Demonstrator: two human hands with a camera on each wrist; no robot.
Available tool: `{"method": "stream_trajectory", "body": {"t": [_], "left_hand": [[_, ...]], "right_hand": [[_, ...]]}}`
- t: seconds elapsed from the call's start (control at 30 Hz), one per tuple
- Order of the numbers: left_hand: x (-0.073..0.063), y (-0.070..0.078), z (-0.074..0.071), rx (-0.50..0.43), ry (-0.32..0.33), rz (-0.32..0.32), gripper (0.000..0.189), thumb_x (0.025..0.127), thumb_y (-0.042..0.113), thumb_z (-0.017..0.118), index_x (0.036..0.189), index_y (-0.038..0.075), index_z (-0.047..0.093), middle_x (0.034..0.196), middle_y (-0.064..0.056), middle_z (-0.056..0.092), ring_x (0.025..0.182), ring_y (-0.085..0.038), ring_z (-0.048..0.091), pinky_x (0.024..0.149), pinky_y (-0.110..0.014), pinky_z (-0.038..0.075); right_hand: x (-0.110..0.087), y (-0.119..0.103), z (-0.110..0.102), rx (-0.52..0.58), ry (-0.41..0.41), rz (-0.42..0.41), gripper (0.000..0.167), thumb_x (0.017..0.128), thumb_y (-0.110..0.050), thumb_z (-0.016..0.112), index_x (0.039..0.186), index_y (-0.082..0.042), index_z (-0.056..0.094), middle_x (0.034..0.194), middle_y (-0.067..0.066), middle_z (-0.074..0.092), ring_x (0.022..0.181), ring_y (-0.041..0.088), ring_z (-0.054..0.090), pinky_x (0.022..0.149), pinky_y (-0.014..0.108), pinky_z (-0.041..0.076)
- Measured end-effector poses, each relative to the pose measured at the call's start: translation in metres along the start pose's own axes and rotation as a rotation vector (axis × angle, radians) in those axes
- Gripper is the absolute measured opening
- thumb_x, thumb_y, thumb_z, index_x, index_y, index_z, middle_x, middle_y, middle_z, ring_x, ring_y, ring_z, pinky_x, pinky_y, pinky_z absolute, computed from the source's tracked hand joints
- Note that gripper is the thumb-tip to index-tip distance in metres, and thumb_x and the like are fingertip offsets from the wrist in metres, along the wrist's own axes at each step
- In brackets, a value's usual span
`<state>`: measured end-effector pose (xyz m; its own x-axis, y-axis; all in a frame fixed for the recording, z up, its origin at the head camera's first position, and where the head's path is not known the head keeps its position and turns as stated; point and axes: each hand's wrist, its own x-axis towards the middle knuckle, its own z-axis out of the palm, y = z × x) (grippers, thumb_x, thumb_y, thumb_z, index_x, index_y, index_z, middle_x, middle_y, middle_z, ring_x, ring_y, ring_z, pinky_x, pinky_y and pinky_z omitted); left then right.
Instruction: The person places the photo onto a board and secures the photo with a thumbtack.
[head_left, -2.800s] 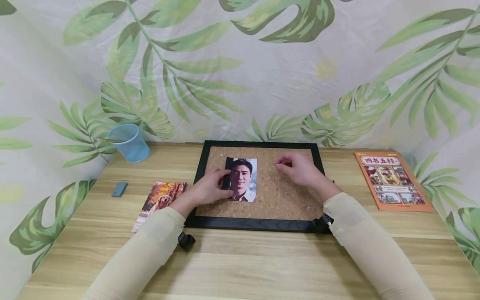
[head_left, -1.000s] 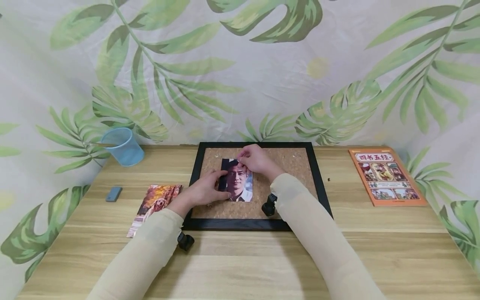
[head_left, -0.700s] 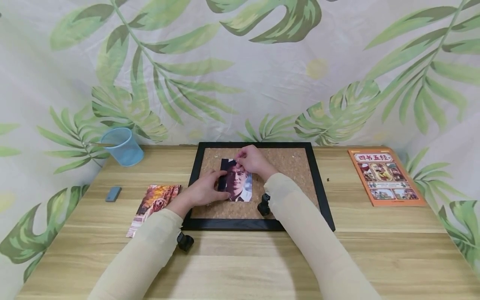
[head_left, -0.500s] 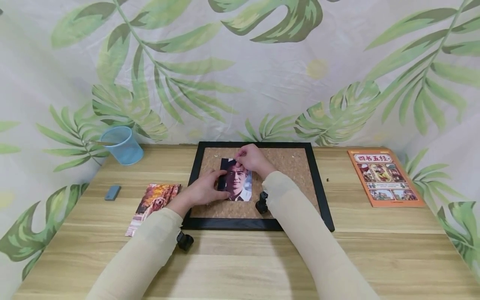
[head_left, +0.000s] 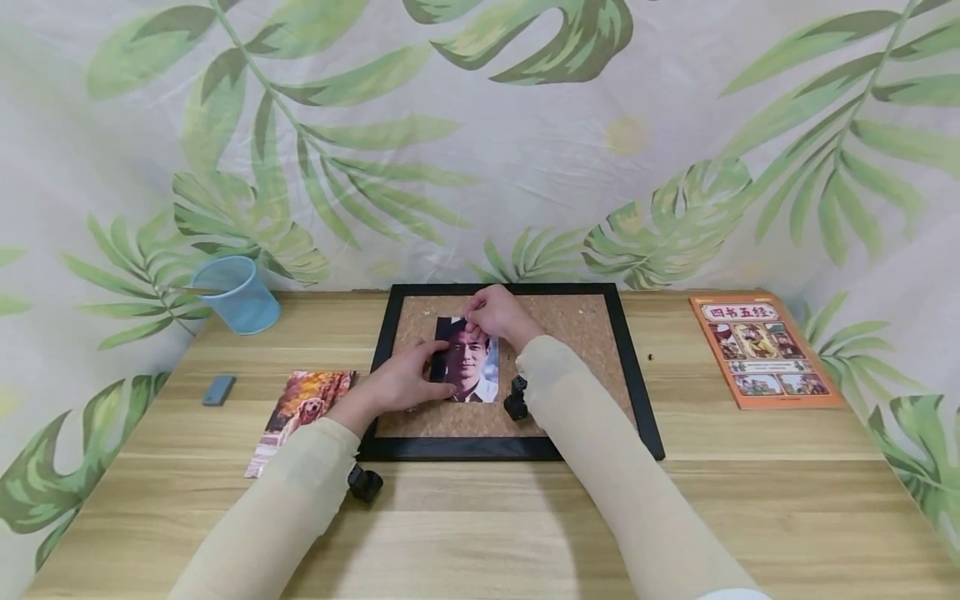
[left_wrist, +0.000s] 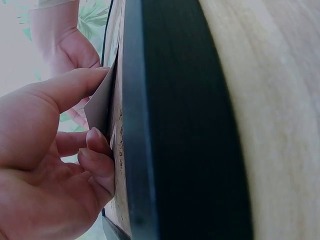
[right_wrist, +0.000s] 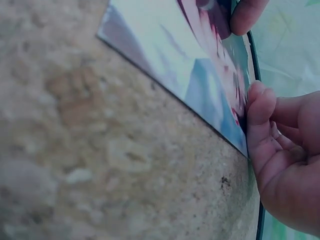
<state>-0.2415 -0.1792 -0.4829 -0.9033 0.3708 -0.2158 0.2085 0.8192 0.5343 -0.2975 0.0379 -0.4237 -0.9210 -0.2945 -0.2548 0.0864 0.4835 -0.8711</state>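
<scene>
A portrait photo (head_left: 474,371) lies on a black-framed cork board (head_left: 555,408). My left hand (head_left: 401,379) holds its left edge between thumb and fingers; in the left wrist view the photo's edge bows up from the cork between the fingertips (left_wrist: 105,70). At the photo's top edge is my right hand (head_left: 501,315), thumb and index fingertips pinched together against it. Whatever tiny thing sits between those fingertips is hidden. In the right wrist view the right hand (right_wrist: 287,145) rests with curled fingers by the photo's corner.
A dog photo (head_left: 303,408) lies left of the board, partly under the left forearm. Farther left are a small grey-blue block (head_left: 219,390) and a blue cup (head_left: 243,300) with a thin stick in it. An orange book (head_left: 765,354) lies at the right. Small clear pins dot the cork.
From the board's right part, my right hand has moved left to the photo's top edge, staying there over the last second. The left hand keeps its hold on the photo.
</scene>
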Motion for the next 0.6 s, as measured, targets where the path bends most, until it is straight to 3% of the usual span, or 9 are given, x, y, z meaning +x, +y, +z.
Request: {"method": "stream_trajectory", "body": {"t": [0.3, 0.6], "left_hand": [[0.0, -0.0002, 0.0, 0.011, 0.006, -0.006, 0.093, 0.089, 0.053, 0.085, 0.164, 0.015, 0.046, 0.127, -0.009, 0.057, 0.107, -0.027, 0.055, 0.09, -0.042, 0.048], [-0.0029, 0.0028, 0.0015, 0.014, 0.018, -0.002, 0.092, 0.089, 0.053, 0.085, 0.164, 0.016, 0.046, 0.14, -0.012, 0.057, 0.116, -0.029, 0.058, 0.104, -0.049, 0.051]], "right_hand": [[0.0053, -0.0046, -0.0006, 0.022, -0.054, 0.006, 0.019, 0.108, 0.003, 0.056, 0.115, 0.015, 0.068, 0.069, 0.005, 0.065, 0.055, 0.01, 0.064, 0.054, 0.022, 0.054], [0.0069, -0.007, -0.0042, -0.014, -0.057, 0.069, 0.012, 0.107, -0.002, 0.061, 0.107, 0.008, 0.066, 0.071, 0.005, 0.069, 0.051, 0.01, 0.063, 0.051, 0.021, 0.053]]}}
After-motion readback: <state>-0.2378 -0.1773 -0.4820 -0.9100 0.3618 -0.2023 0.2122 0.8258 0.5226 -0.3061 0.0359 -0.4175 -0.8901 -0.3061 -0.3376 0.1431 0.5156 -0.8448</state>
